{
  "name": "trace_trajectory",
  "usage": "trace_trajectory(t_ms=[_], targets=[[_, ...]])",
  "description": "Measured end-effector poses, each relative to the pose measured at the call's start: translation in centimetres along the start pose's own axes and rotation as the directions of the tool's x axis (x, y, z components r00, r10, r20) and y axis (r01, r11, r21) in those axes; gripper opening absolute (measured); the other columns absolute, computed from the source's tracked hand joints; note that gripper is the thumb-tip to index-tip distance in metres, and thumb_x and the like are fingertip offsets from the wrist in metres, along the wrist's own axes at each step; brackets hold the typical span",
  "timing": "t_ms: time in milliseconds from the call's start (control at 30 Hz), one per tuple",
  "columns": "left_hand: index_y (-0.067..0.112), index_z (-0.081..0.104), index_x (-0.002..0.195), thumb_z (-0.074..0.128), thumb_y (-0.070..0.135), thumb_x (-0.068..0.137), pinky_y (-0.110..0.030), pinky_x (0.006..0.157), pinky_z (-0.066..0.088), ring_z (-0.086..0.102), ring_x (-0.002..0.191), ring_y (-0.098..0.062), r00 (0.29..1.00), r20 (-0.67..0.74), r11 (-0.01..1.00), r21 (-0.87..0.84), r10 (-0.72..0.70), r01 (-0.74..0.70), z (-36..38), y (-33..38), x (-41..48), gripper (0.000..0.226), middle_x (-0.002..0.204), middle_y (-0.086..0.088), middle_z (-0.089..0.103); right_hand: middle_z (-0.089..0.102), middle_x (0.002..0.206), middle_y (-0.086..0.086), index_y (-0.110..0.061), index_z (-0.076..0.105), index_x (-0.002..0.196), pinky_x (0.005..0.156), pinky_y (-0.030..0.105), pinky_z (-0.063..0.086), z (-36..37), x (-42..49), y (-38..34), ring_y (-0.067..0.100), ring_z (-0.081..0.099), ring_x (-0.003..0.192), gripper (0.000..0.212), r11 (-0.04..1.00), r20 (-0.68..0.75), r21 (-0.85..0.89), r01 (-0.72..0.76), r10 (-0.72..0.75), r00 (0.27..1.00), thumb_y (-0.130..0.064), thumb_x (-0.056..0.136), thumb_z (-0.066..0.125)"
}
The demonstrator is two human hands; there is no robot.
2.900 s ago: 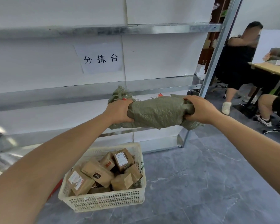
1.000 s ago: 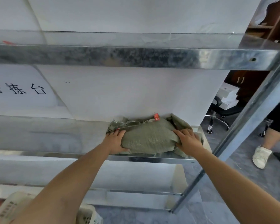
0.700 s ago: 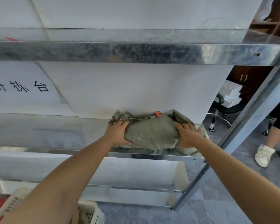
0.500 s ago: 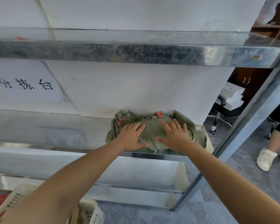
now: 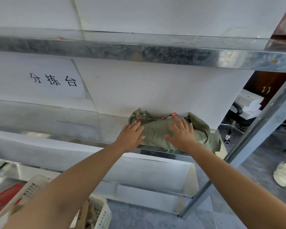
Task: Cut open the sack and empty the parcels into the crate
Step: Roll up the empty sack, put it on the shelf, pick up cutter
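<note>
Item: my left hand [image 5: 131,135], fingers spread wide and flat, palm down on the left end of the sack [image 5: 157,131]; it grips nothing. Item: my right hand [image 5: 182,135], likewise splayed and flat, pressing the sack's middle to right portion; nothing held. Both hands rest on top of the sack, near each other, with a strip of green weave showing between them. Item: sack, green woven, folded or rolled into a flat bundle, long axis running left to right along the metal shelf [image 5: 92,124], straight ahead of me and above the crate. Its back edge lies against the white wall panel [image 5: 139,90]; its right end droops over the shelf's front edge beside the slanted upright post [image 5: 261,128]. I judge neither hand clearly nearer; each covers one end. Item: red tags [image 5: 174,115] and frayed thread along the sack's back edge. Item: crate [image 5: 99,212], pale plastic lattice, low at my left, well apart from the sack, brown parcels [image 5: 85,215] partly visible inside behind my left forearm. Item: paper sign [image 5: 53,79] on the wall, left of the sack.
</note>
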State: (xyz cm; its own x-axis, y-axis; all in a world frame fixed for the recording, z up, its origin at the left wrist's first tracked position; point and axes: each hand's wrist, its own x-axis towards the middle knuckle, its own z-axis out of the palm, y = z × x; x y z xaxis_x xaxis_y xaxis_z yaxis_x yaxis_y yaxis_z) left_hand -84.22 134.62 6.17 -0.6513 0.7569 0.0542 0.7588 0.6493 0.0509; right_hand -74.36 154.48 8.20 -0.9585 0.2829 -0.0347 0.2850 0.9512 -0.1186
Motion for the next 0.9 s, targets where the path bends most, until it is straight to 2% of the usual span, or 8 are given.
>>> trace_trajectory(t_ms=[100,200,333,500,667,900], targets=[[0.013,0.021,0.145,0.030,0.041,0.098,-0.039,0.116,0.015,0.012,0.145,-0.023,1.000,0.013,0.999,0.037,0.026,-0.026,-0.4,-1.2,-1.8,0.056,0.156,-0.008,0.016,0.005,0.157,0.005,-0.026,0.017,0.146,0.116,0.056,-0.002,0.0,-1.1,-2.1,0.028,-0.007,0.145,0.072,1.000,-0.034,-0.021,0.020,-0.020,0.999,-0.055,0.087,0.045],[0.013,0.019,0.145,0.033,0.043,0.096,-0.039,0.117,0.014,0.011,0.144,-0.024,0.996,0.033,0.994,0.066,0.086,-0.088,-1.0,-2.1,-3.5,0.059,0.156,-0.008,0.016,0.007,0.156,0.006,-0.029,0.018,0.145,0.115,0.057,-0.003,0.2,-2.4,-4.4,0.029,-0.007,0.145,0.073,0.998,-0.039,-0.056,0.007,-0.009,0.999,-0.057,0.084,0.048],[0.013,0.020,0.145,0.037,0.041,0.095,-0.038,0.116,0.016,0.014,0.144,-0.025,0.990,0.037,0.990,0.015,0.139,-0.139,-1.4,-3.7,-6.8,0.059,0.155,-0.010,0.017,0.008,0.156,0.006,-0.030,0.015,0.146,0.115,0.056,-0.004,1.2,-4.9,-8.6,0.029,-0.006,0.145,0.077,0.997,-0.034,-0.054,-0.053,0.051,0.998,-0.057,0.083,0.050],[0.010,0.018,0.145,0.036,0.043,0.096,-0.040,0.116,0.016,0.015,0.143,-0.027,0.972,0.123,0.979,0.013,0.198,-0.201,-1.4,-7.1,-12.0,0.062,0.155,-0.012,0.017,0.012,0.155,0.006,-0.029,0.016,0.145,0.115,0.057,0.002,3.2,-8.9,-14.7,0.030,0.000,0.144,0.078,0.990,-0.070,-0.036,-0.135,0.133,0.989,-0.058,0.082,0.052],[0.009,0.021,0.144,0.039,0.043,0.095,-0.039,0.113,0.023,0.021,0.141,-0.028,0.950,0.184,0.965,0.026,0.253,-0.262,-0.9,-10.5,-17.5,0.063,0.154,-0.013,0.019,0.013,0.155,0.005,-0.029,0.016,0.146,0.116,0.056,0.006,5.6,-13.3,-20.4,0.028,0.003,0.145,0.078,0.972,-0.001,-0.003,-0.235,0.235,0.972,-0.059,0.083,0.050],[0.010,0.018,0.145,0.039,0.045,0.094,-0.039,0.113,0.022,0.019,0.142,-0.028,0.951,0.188,0.967,0.029,0.244,-0.254,-0.7,-14.0,-24.2,0.065,0.155,-0.012,0.017,0.011,0.156,0.005,-0.029,0.015,0.146,0.116,0.054,0.005,6.9,-17.7,-26.7,0.028,0.001,0.145,0.077,0.971,0.039,0.003,-0.241,0.241,0.970,-0.057,0.083,0.051]])
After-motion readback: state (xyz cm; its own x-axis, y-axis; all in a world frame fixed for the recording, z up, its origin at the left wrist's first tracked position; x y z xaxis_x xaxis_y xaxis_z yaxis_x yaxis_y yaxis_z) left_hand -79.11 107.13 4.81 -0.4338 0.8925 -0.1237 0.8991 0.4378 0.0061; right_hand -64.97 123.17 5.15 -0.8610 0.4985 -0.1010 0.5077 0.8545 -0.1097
